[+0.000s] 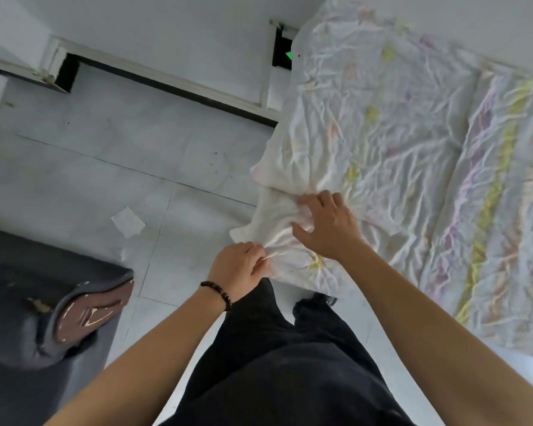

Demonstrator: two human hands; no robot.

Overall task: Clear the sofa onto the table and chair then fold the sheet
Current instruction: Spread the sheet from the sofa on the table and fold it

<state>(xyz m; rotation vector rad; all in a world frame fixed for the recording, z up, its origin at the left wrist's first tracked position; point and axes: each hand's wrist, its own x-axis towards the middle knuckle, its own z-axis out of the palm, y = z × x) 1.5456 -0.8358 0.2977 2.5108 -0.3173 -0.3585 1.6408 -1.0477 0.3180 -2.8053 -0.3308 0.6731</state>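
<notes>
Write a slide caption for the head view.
A person's left hand pinches, right hand grips a corner of the wrinkled striped sheet; dark sofa at left.

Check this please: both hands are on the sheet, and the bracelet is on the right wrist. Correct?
No. The head view shows the bracelet on the left wrist, not the right. The left hand and right hand are both on the sheet.

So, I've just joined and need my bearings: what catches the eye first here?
The crumpled pale sheet with yellow and purple stripes fills the right side. At its near corner the left hand, wearing a bead bracelet, pinches the edge while the right hand bunches the cloth. A worn dark seat sits lower left.
</notes>
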